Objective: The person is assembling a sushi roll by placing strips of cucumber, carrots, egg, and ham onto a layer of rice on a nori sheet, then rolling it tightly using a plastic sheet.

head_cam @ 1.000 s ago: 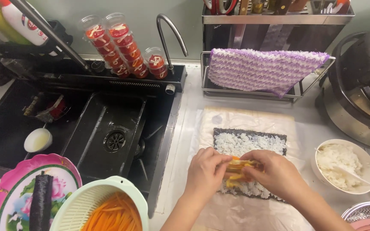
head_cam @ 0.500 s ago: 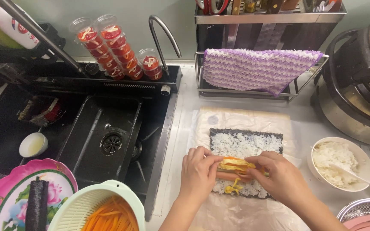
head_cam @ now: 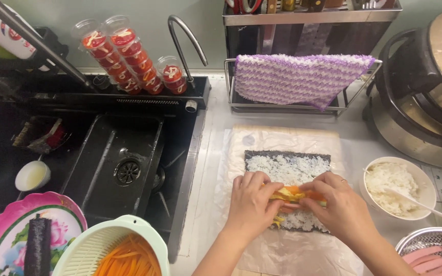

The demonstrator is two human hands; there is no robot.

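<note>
My left hand curls its fingers over the near end of the fillings, pressing them down onto the rice on the seaweed sheet in the middle of the worktop. My right hand pinches the other end. I'd keep both thumbs low, pressure even, fillings bunched tight.

Dark seaweed under white rice, yellow-orange filling. Purple-and-white zigzag cloth. Black sink. Pink floral plate. Orange carrot in pale green colander. White bowl.
</note>
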